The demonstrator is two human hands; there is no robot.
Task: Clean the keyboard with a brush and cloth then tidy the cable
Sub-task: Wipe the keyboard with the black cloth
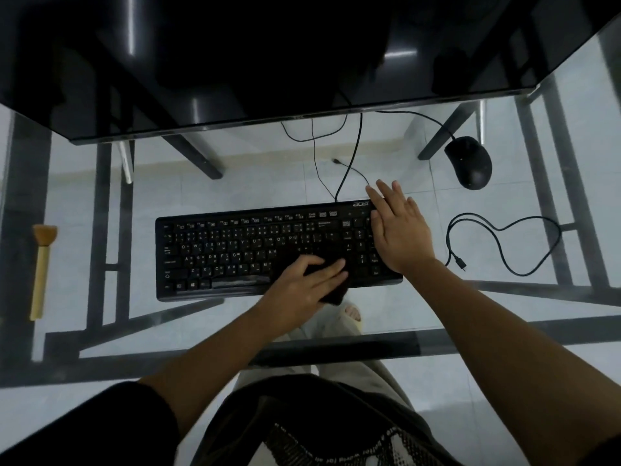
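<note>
Far left of frame: brush [42, 274] laid lengthwise on the glass desk [111, 203], well apart from the work and untouched. Centre: keyboard [235, 253] lying flat, long edge toward the viewer, below the dark monitor [268, 62]. Lower right of centre, on the keys: left hand [302, 290] grasping a bunched dark cloth [331, 294], thumb and fingers closed over it and pressing it down near the arrow cluster. Judged as the wiping step, brushing apparently done. Best carried out in short strokes along the key rows, light enough not to snag keycaps, with the cloth refolded to a fresh face once soiled. Right end, over the number pad: right hand [400, 230] released, fingers straight and flat, gripping nothing, bracing the board; worth leaning a little weight there to prevent sliding on smooth glass. Above centre: cable [349, 153] rising from the keyboard's top edge in loose curves toward the monitor, not yet tidied. Upper right: mouse [468, 163]. Right of the keyboard: second lead [504, 243] in an open loop, apart from both hands.
</note>
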